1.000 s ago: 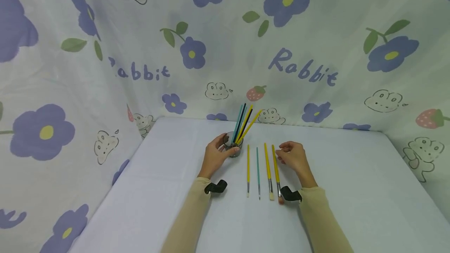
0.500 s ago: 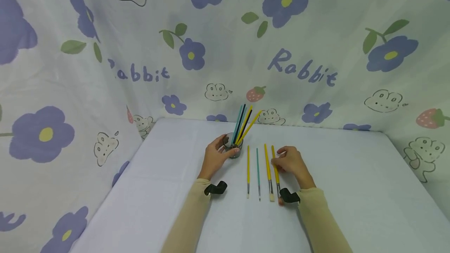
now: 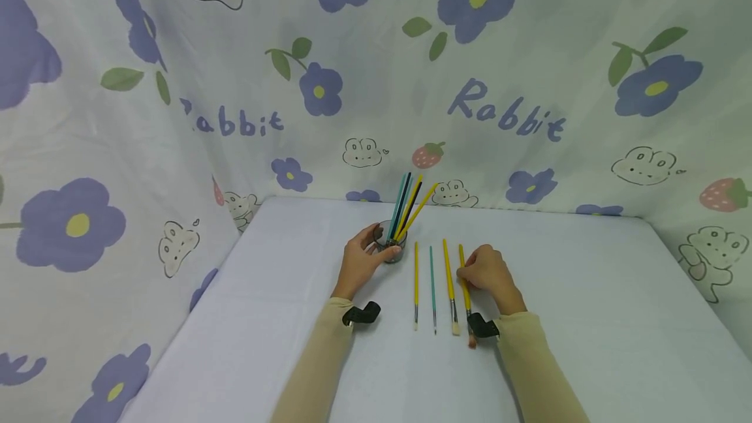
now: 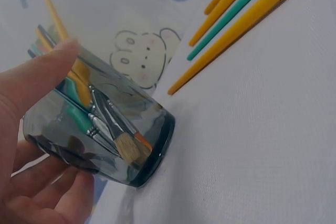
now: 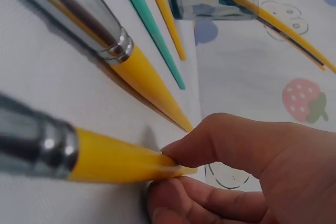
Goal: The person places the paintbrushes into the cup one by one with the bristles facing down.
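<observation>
My left hand (image 3: 360, 262) grips a smoky glass cup (image 4: 121, 129), thumb on the near side and fingers round the far side. Several paintbrushes (image 3: 405, 207) with yellow, teal and dark handles stand in it, bristles down. My right hand (image 3: 490, 275) pinches the yellow handle of the rightmost paintbrush (image 5: 115, 156) between thumb and fingers. To its left on the table lie another wide yellow paintbrush (image 3: 449, 279), a thin teal paintbrush (image 3: 432, 279) and a thin yellow paintbrush (image 3: 416, 279), side by side with bristles toward me.
A white cloth covers the table (image 3: 599, 318). Behind and to the left hangs a patterned curtain (image 3: 376, 70) with flowers and rabbits. Black wrist mounts (image 3: 361, 313) sit at both cuffs.
My right hand has moved left and closed its thumb and fingers on the rightmost paintbrush, which has shifted slightly. The left hand keeps its hold on the cup.
</observation>
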Tool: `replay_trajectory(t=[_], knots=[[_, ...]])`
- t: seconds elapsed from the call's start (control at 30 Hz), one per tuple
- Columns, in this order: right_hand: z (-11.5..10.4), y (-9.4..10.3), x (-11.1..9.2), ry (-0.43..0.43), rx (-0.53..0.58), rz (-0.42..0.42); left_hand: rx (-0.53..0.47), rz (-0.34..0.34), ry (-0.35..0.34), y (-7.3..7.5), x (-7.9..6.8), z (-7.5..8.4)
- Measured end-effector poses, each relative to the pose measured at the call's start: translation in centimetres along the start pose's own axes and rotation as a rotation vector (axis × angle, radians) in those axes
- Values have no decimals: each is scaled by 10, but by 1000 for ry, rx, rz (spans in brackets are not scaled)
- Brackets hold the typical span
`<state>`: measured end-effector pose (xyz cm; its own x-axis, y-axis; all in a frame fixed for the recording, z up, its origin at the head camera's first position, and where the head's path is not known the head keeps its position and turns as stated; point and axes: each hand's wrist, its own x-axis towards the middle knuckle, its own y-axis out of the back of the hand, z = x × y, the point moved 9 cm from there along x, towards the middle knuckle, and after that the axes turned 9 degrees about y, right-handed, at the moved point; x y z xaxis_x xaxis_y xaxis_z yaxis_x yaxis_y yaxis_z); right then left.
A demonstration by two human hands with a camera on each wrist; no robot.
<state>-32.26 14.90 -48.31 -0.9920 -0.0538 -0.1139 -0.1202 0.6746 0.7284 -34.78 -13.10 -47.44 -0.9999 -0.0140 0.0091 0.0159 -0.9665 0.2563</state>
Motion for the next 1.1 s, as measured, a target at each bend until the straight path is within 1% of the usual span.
replay_trajectory(t=[0.13, 0.3, 0.4, 0.53, 0.7, 0.87, 1.1], knots=[[-1, 0, 2, -3, -22, -17, 4, 8, 0, 2, 0, -1], [5, 3, 4, -15, 23, -31, 8, 12, 0, 3, 0, -2], [7, 8, 5, -18, 123, -26, 8, 12, 3, 3, 1, -3], [8, 15, 6, -14, 292, -7, 13, 11, 7, 3, 1, -4], [12, 21, 6, -41, 448, 27, 5, 6, 1, 2, 0, -1], [13, 24, 6, -54, 536, 45, -19, -12, -7, 0, 0, 2], [8, 30, 3, -27, 640, 73, -34, -39, 7, -2, 0, 2]])
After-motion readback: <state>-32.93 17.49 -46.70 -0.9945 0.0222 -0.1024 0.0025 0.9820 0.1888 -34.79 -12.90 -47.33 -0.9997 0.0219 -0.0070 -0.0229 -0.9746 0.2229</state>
